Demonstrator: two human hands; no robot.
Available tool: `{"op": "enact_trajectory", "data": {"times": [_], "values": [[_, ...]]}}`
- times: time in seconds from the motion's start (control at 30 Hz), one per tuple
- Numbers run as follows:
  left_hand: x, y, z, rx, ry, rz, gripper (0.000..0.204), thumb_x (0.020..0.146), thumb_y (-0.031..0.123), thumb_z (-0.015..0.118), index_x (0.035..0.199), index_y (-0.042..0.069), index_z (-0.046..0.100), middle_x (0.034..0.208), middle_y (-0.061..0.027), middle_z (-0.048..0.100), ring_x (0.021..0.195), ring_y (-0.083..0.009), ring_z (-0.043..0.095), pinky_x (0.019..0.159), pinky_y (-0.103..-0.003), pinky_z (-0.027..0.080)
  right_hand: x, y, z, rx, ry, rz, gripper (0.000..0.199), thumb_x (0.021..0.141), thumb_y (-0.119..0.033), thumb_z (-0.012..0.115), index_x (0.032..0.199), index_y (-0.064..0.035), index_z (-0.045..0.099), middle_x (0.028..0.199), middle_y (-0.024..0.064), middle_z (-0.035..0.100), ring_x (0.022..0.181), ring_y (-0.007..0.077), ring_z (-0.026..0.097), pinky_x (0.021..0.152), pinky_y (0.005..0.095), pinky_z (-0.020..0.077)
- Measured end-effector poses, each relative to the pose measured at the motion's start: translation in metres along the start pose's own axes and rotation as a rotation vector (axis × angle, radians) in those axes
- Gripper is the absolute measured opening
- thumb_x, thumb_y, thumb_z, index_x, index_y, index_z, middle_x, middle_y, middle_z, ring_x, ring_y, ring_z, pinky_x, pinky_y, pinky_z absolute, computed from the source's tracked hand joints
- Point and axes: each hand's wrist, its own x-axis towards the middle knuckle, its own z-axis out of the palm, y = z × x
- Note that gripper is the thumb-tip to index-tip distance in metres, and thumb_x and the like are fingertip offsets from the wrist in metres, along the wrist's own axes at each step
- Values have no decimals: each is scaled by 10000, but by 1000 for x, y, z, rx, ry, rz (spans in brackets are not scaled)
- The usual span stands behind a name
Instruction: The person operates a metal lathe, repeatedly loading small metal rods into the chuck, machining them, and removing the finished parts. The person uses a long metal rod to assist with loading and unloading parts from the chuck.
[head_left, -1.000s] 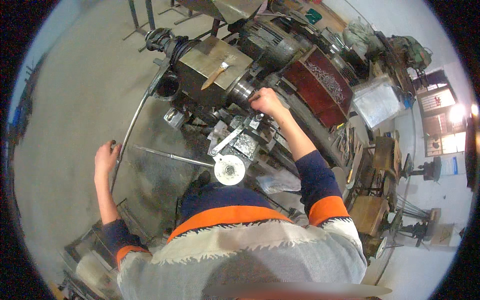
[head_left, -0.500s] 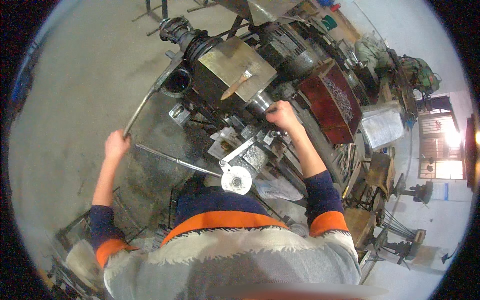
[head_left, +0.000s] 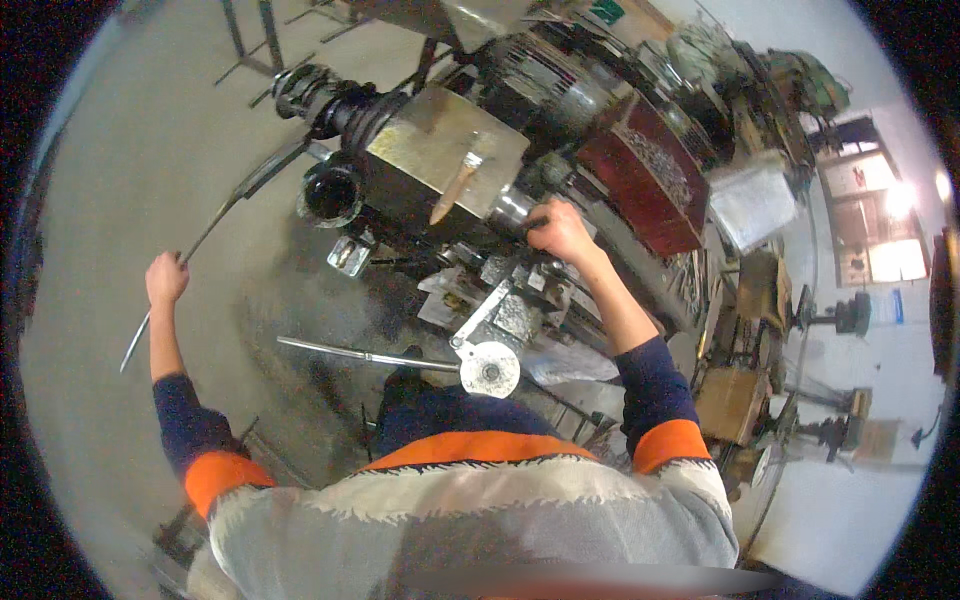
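The left hand (head_left: pixel 166 278) was clamped on a long metal strip (head_left: pixel 205 235); the right hand (head_left: pixel 560 232) gripped a part of the machine (head_left: pixel 440 160), far right.

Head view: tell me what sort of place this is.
Most likely a metalworking shop. A heavy grey machine stands on a concrete floor, more machines line the far wall, and the left hand grips a long metal bar.

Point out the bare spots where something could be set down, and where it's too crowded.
Bare concrete floor lies beyond the left hand and its long metal rod. Around the right hand, the machine and red bin crowd everything.
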Motion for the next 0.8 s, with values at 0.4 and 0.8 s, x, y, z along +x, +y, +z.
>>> {"op": "enact_trajectory", "data": {"times": [0.4,0.8], "values": [[-2,285,219,-372,-430,213,413,709,325,611,962,5,545,887,-206,590,865,-353,565,764,-429,445,-174,75,-46,73,433,413,274,553,-107,583,812,-35,637,847,142,608,786,306,556,739,348,445],[-8,294,172,-199,-302,237,264,762,247,516,983,115,573,846,-161,609,789,-324,585,683,-408,470,-395,181,-29,61,351,1087,286,588,-155,587,840,-35,652,740,180,619,692,252,616,645,319,466]]}}
